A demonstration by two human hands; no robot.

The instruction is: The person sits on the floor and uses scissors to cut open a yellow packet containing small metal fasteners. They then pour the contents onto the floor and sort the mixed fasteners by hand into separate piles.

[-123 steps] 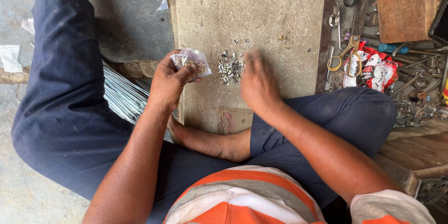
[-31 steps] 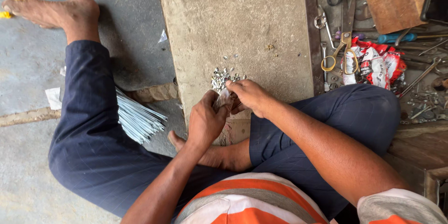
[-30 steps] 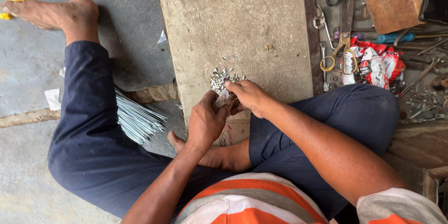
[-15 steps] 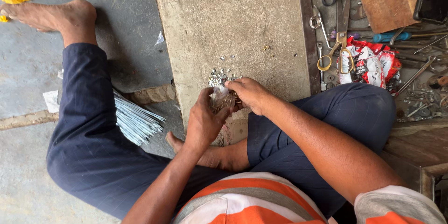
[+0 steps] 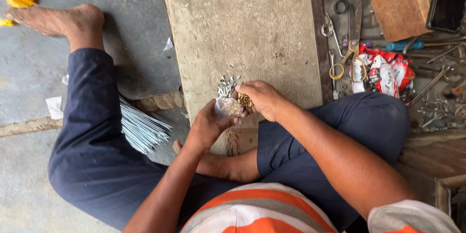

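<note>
The person sits low on the floor with a concrete slab (image 5: 242, 24) serving as the bench between the knees, so everything small stays within easy reach. The left hand (image 5: 206, 126) cups a small clear plastic bag (image 5: 228, 108), fingers curled shut around its lower part with the mouth turned up toward the other hand, held just above the near edge of the slab. The right hand (image 5: 262, 99) sits right against the bag's mouth, fingertips pinched together on a few small brass-coloured pieces (image 5: 245, 101), touching the plastic. Just beyond both hands, a little pile of small silver metal pieces (image 5: 225, 87) lies loose on the slab, close enough to pick from without stretching. A few stray brass bits lie farther up the slab. Off to the right, scissors with yellow handles (image 5: 352, 44) and a red and white packet (image 5: 383, 73) lie among scattered tools, well apart from the hands. A bundle of thin metal rods (image 5: 143, 128) rests by the left leg, tucked under the knee, out of the way
</note>
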